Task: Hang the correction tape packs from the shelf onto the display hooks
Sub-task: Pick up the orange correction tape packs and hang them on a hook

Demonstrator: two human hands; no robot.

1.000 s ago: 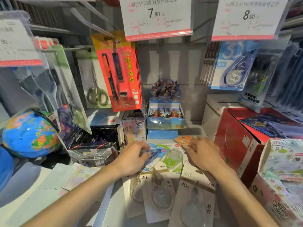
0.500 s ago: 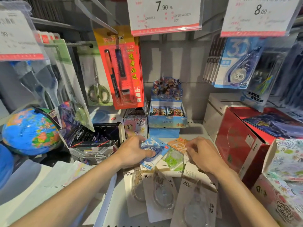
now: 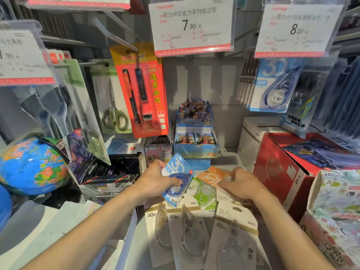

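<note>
Left hand (image 3: pixel 153 184) grips a blue correction tape pack (image 3: pixel 176 178), thumb across its blister, pack tilted and raised above the shelf (image 3: pixel 140 240). Right hand (image 3: pixel 240 185) pinches an orange pack (image 3: pixel 211 176) at its right edge, fingers curled. Green pack (image 3: pixel 204 193) lies between the hands. White packs (image 3: pixel 231 236) lie flat on the shelf nearer the camera. More blue packs (image 3: pixel 272 84) hang upper right.

A globe (image 3: pixel 33 164) sits at the left — green scissors (image 3: pixel 115 115) and a red pen pack (image 3: pixel 142 90) hang behind it. Far centre, a card box (image 3: pixel 195 141); right, a red carton (image 3: pixel 280 172).
</note>
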